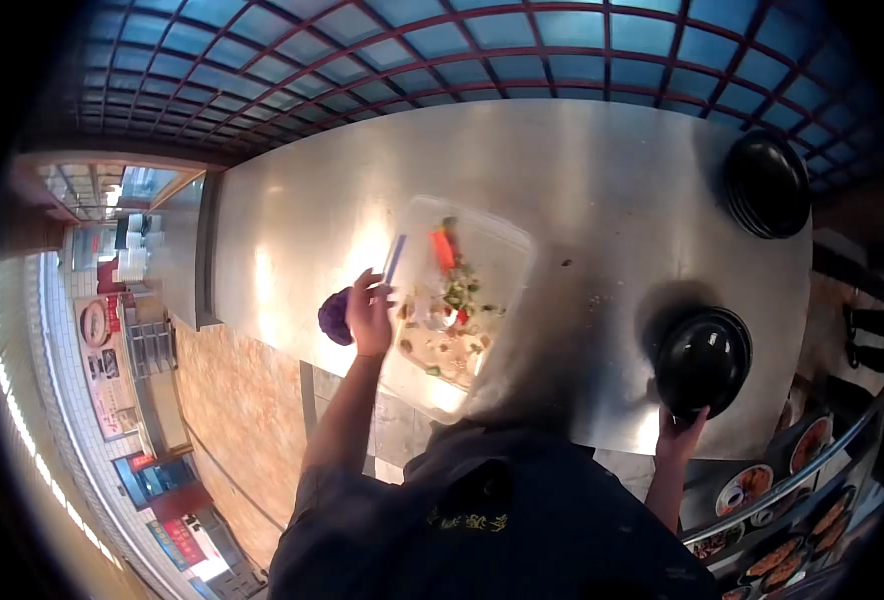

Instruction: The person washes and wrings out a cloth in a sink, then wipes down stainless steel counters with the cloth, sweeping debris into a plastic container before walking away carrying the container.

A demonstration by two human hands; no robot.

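Observation:
My left hand [367, 318] is at the left side of a clear plastic tub [522, 250], fingers curled. A bunched purple cloth [335, 317] sticks out on its outer side and appears to be in its grip. Just past the fingertips, a thin blue strip [396, 258] runs along the tub's edge. Inside the tub lie mixed food scraps [459, 295] and an orange-red piece [444, 250]. At the right, my right hand [680, 435] grips the near edge of a black bowl [704, 362]; the bowl hides part of the fingers.
The steel counter [462, 140] runs up to a lattice screen [562, 50]. Stacked black bowls [767, 185] stand at its far right corner. Small crumbs [597, 300] lie on the counter. A metal rail [812, 470] and dishes of food [747, 488] are at the lower right.

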